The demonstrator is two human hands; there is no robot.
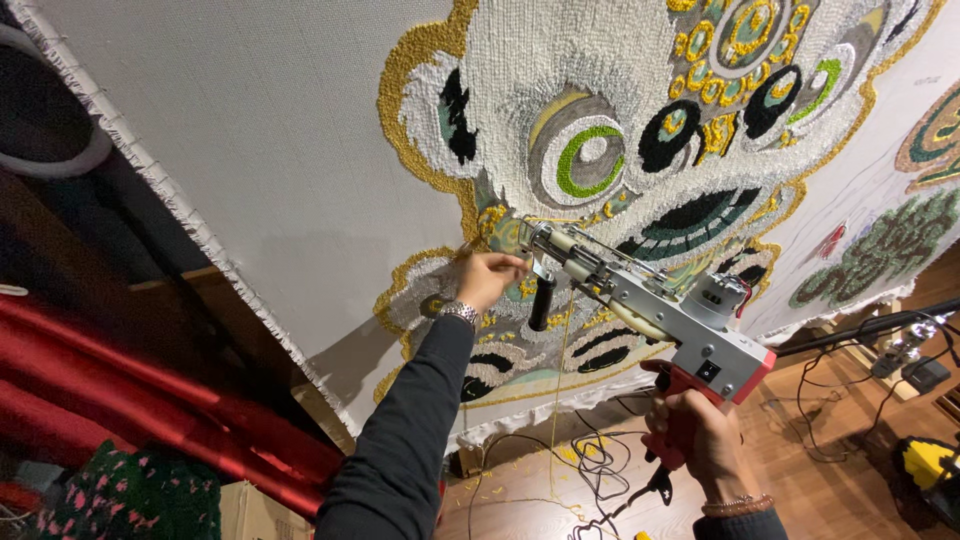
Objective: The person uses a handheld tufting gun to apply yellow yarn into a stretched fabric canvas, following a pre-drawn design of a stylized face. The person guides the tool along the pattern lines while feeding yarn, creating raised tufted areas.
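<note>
While the right hand (700, 425) grips the tufting gun (640, 300) and left hand (490, 277) pinches near its needle, the stretched cloth (270, 150) beside the largely tufted face design (620, 130) remains bare.

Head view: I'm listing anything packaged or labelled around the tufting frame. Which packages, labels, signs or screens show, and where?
Cardboard box: bottom left on the floor, brown, only its top corner showing.
Small mark on the backing cloth: far right edge, faint grey, too small to make out.
No signs or screens show.

Tufting gun (640, 300) against stretched cloth (270, 150)
</note>
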